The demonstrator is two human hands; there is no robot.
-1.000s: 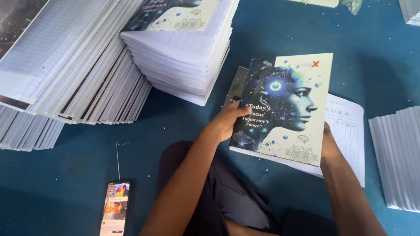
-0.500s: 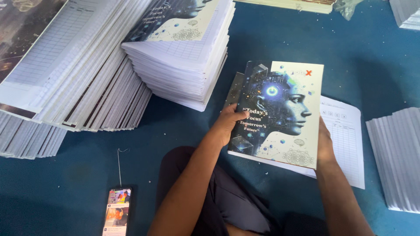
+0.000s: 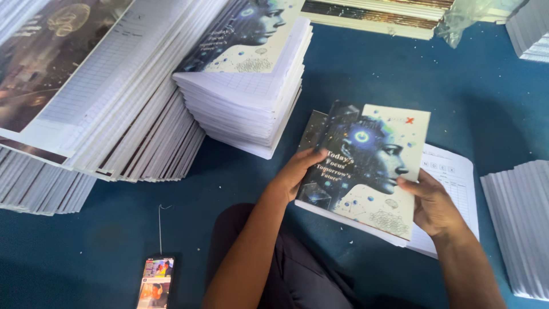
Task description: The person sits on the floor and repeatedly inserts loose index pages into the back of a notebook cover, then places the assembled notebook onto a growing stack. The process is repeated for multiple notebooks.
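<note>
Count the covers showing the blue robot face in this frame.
2: one on the book held by the left hand and right hand, one atop the stack behind. Others may be hidden.

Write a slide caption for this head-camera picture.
Both hands, left and right, hold a notebook beside stacked notebooks.

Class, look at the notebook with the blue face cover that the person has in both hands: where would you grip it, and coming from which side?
Grip the notebook by its two long side edges, coming in from left and right. It is flat, thin and tilted, with those edges free. The left hand and right hand already clasp it so.
</note>
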